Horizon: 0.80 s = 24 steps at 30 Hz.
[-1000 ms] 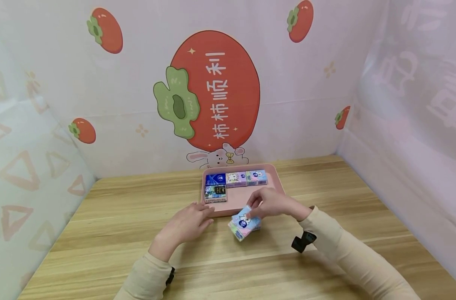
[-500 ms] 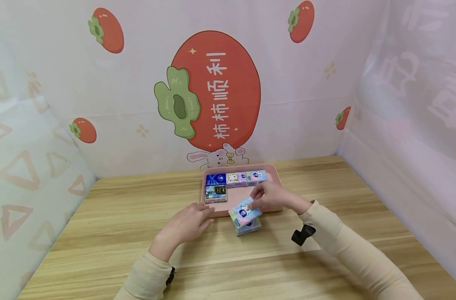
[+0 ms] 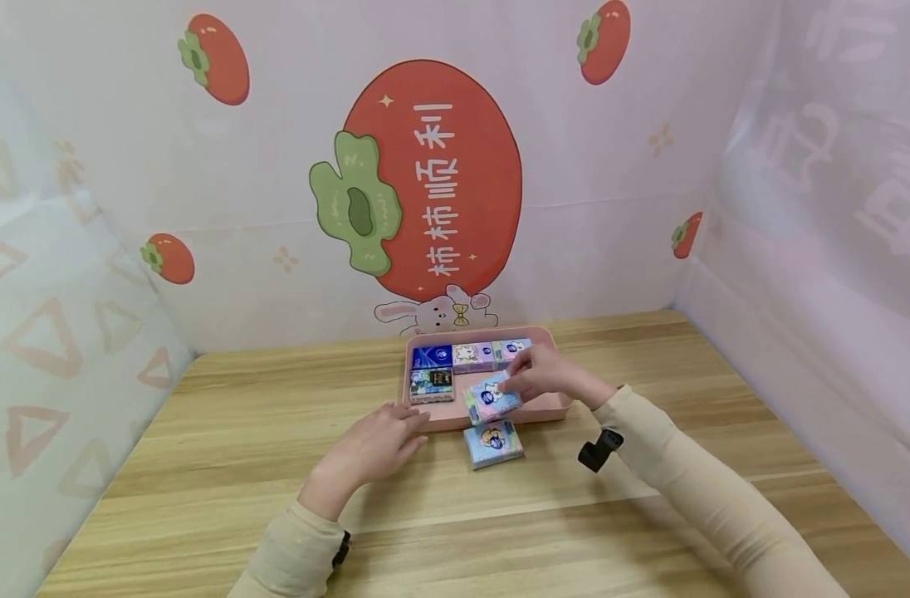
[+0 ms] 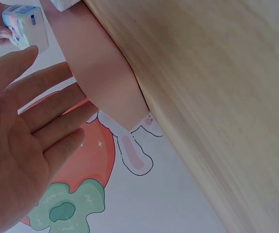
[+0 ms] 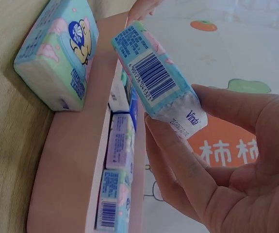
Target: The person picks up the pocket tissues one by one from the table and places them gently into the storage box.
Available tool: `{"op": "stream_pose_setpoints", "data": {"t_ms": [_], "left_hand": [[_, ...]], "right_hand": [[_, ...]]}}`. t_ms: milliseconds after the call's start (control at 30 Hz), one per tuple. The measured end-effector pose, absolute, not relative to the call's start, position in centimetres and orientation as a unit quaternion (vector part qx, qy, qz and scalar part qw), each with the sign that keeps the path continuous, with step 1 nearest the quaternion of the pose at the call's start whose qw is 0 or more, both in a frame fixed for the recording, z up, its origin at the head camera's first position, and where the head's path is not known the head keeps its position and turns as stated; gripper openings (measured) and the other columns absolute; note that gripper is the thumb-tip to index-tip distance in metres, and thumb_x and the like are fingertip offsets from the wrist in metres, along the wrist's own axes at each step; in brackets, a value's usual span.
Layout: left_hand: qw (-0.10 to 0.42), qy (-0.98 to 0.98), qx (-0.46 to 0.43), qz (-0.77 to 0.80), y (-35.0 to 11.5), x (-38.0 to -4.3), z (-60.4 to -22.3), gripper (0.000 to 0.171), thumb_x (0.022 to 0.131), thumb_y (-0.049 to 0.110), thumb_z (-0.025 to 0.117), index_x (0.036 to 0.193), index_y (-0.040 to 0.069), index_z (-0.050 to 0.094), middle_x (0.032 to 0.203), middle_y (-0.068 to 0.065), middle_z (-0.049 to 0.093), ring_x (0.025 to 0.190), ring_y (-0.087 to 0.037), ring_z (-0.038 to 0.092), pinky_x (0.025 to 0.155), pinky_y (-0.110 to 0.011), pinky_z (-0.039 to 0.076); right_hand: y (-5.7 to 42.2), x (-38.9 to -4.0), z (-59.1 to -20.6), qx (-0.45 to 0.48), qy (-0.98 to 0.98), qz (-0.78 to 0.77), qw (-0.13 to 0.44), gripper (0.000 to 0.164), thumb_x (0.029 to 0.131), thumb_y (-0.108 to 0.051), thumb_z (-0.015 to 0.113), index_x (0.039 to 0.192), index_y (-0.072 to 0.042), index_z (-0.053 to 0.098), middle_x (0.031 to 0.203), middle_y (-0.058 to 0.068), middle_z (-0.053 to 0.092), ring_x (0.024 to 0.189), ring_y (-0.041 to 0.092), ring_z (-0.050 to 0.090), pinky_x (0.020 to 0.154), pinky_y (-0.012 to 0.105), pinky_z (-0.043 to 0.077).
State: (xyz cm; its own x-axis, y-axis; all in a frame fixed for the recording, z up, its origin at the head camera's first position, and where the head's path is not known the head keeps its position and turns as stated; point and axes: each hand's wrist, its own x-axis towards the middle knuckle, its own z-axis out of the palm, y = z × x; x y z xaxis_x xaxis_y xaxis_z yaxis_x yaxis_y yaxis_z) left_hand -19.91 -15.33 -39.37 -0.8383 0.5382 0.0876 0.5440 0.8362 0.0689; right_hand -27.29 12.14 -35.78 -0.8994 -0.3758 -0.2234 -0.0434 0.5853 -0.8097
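My right hand [image 3: 548,374] pinches a light-blue tissue pack [image 3: 492,399] by its end, holding it over the front part of the pink tray [image 3: 560,405]. In the right wrist view that tissue pack [image 5: 155,77] shows its barcode, with thumb and fingers on its white end. My left hand [image 3: 373,440] rests its fingertips at the tray's front left rim; the left wrist view shows the left hand [image 4: 27,111] with fingers extended against the tray wall [image 4: 105,73]. Another blue tissue pack [image 3: 494,444] lies on the table just in front of the tray.
Inside the tray, a dark blue pack [image 3: 432,357], a purple pack [image 3: 473,357] and a pastel pack [image 3: 511,350] form the back row. A dark floral pack [image 3: 431,386] sits in front at left. A printed wall [image 3: 276,291] stands behind the wooden table [image 3: 261,399].
My right hand has lifted the upper tissue pack off the one beneath and moved it away from me, over the tray. The lower pack is now uncovered. My left hand has stayed put.
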Motion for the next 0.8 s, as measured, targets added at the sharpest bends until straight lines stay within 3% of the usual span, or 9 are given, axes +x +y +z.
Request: {"op": "stream_pose_setpoints", "data": {"t_ms": [167,600,800], "left_hand": [[0.032,-0.957,-0.283,-0.047,-15.4,-20.0,-39.4,0.038,0.089,0.034,0.051,0.119,0.012,0.057,0.119,-0.009,0.057,0.11,-0.027,0.053,0.096,-0.042,0.042],[0.028,-0.959,-0.278,-0.042,-15.2,-19.8,-39.1,0.038,0.088,0.034,0.052,0.119,0.013,0.058,0.118,-0.009,0.058,0.109,-0.026,0.053,0.094,-0.042,0.043],[0.026,-0.96,-0.275,-0.041,-15.2,-19.8,-39.1,0.038,0.088,0.033,0.053,0.119,0.013,0.057,0.119,-0.009,0.058,0.11,-0.027,0.052,0.096,-0.043,0.041]], "right_hand": [[12.2,-28.2,-36.0,-0.099,0.877,-0.432,0.187,0.031,0.071,-0.023,0.074,0.087,-0.001,0.059,0.086,0.011,0.058,0.066,0.017,0.062,0.062,0.029,0.056],[11.7,-29.9,-35.9,-0.064,0.88,-0.438,0.169,0.029,0.072,-0.023,0.073,0.088,-0.003,0.061,0.09,0.012,0.059,0.068,0.02,0.063,0.064,0.032,0.056],[11.4,-30.7,-36.2,-0.052,0.886,-0.425,0.176,0.035,0.071,-0.025,0.074,0.093,-0.002,0.062,0.089,0.012,0.061,0.066,0.018,0.065,0.069,0.035,0.055]]}}
